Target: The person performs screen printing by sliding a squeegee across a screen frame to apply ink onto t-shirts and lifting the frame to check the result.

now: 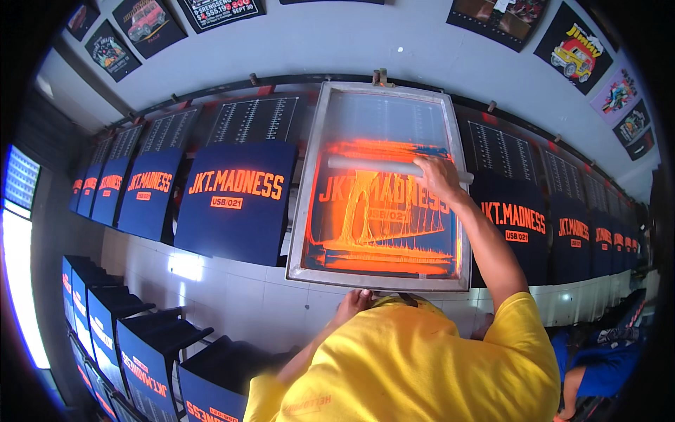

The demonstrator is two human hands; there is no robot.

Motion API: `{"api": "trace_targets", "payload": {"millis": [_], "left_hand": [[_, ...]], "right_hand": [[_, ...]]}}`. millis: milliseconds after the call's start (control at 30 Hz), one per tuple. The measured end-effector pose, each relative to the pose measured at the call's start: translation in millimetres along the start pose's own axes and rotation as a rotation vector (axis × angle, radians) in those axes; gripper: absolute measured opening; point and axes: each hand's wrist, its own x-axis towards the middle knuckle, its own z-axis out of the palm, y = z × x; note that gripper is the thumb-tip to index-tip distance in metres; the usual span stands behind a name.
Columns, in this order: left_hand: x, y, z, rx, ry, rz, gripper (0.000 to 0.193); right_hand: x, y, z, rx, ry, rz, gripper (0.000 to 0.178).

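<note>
My right hand (437, 176) is closed round a grey squeegee (380, 166), which lies crosswise over the mesh of a metal-framed printing screen (311, 211). Wet orange ink (362, 211) streaks the mesh below the squeegee, thickest along the near end. Through the mesh, orange lettering shows on the dark blue fabric underneath. Close against the screen's near rim is my left hand (354, 304); its fingers are mostly hidden, so I cannot tell whether they grip the rim.
Dark blue printed panels (228, 200) lie in a long row on both sides of the screen. More panels (144, 359) sit on racks at lower left. A metal rail (281, 83) runs behind. Another person in blue (605, 373) is at lower right. Posters (573, 53) hang on the wall.
</note>
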Motion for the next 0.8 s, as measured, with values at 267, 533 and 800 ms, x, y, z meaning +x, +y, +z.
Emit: {"api": "trace_targets", "payload": {"millis": [267,533,800], "left_hand": [[10,-11,4,-0.138,0.015,0.016,0.043],[6,9,0,-0.248,-0.01,0.092,0.045],[10,9,5,-0.191,0.042,0.035,0.047]], "right_hand": [[10,22,16,-0.041,-0.022,-0.086,0.025],[-46,-27,-5,0.016,-0.148,-0.057,0.025],[-151,-101,-5,-0.036,-0.14,-0.004,0.038]]}}
